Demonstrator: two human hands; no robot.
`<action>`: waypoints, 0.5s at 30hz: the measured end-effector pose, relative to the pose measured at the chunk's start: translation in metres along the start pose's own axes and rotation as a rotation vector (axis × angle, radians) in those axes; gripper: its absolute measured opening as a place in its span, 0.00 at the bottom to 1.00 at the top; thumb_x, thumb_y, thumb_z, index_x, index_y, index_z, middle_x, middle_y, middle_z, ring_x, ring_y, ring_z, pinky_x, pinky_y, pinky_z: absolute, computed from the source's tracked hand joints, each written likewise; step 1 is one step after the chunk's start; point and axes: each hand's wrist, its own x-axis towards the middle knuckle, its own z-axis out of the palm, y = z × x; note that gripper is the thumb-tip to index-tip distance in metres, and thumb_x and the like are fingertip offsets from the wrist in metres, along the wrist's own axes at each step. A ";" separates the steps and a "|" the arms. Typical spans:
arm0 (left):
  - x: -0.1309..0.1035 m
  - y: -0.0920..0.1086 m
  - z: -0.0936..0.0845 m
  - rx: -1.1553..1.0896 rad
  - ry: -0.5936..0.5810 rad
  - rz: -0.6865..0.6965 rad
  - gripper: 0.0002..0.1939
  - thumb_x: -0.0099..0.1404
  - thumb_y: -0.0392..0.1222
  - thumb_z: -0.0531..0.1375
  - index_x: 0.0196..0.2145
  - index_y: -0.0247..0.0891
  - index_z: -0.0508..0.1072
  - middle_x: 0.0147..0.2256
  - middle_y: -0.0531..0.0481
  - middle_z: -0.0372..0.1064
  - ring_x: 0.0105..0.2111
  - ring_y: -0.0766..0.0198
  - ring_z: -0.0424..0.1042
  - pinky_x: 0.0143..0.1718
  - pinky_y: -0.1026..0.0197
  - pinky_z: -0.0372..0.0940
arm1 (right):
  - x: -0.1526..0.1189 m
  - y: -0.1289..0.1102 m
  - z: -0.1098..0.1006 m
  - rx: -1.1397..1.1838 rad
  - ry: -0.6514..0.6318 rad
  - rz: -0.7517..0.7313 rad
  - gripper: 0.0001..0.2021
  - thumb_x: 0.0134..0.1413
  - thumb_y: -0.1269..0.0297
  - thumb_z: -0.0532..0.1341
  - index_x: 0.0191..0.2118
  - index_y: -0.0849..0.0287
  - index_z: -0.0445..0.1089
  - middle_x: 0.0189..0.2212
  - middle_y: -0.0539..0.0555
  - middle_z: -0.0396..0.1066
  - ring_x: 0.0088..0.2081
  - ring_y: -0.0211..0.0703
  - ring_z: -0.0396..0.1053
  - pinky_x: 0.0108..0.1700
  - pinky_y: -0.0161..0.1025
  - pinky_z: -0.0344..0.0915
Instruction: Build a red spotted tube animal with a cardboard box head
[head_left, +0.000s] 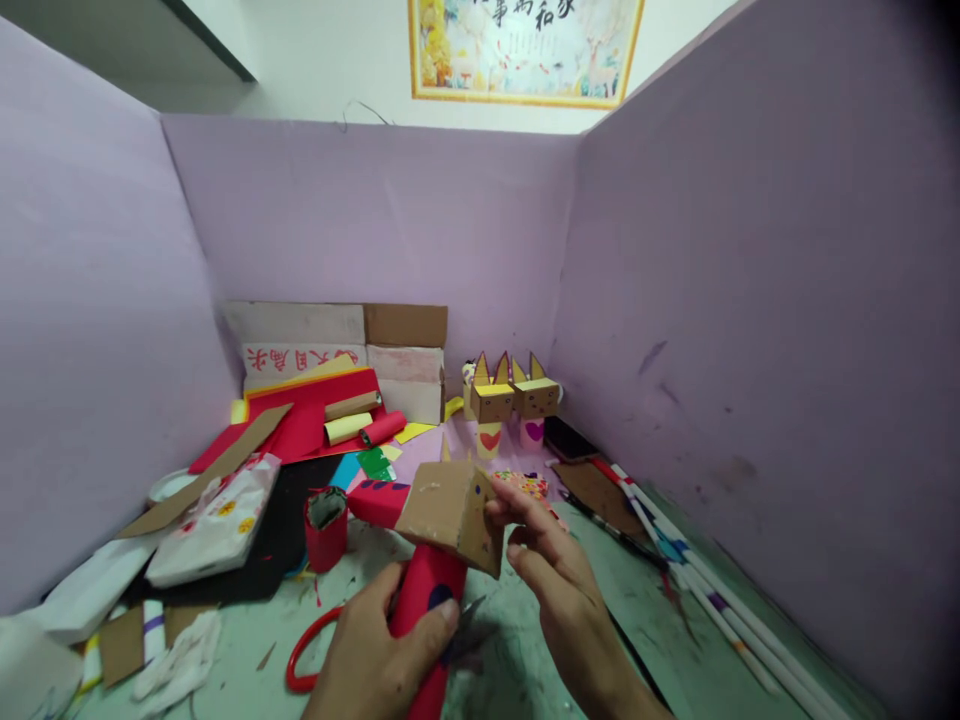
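Observation:
My left hand (379, 640) is wrapped round a red paper tube (421, 588) with dark purple dots. A small cardboard box (439, 502) sits tilted on the tube's top end, with small marks on its right face. My right hand (559, 580) is beside that face, its fingers apart and the fingertips at the box's edge. Another dotted red piece (381, 502) shows behind the box; whether it joins the held tube is hidden. Close to my left hand are a standing red tube (326, 535) and red-handled scissors (300, 665), partly covered by the hand.
Two box-headed figures with pointed ears (493, 403) stand at the back. Red paper (300, 425) and a folded carton (405, 360) are at the back left. A tissue pack (214, 530) lies left, long striped sticks (712, 600) right. Purple panels (360, 220) enclose the table.

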 end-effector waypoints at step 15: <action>0.016 -0.031 0.009 -0.501 0.101 0.012 0.23 0.53 0.49 0.63 0.45 0.37 0.68 0.39 0.49 0.72 0.35 0.60 0.70 0.34 0.64 0.65 | -0.012 0.020 -0.063 -0.057 0.199 0.011 0.18 0.46 0.75 0.56 0.44 0.54 0.68 0.36 0.51 0.68 0.35 0.38 0.64 0.39 0.37 0.62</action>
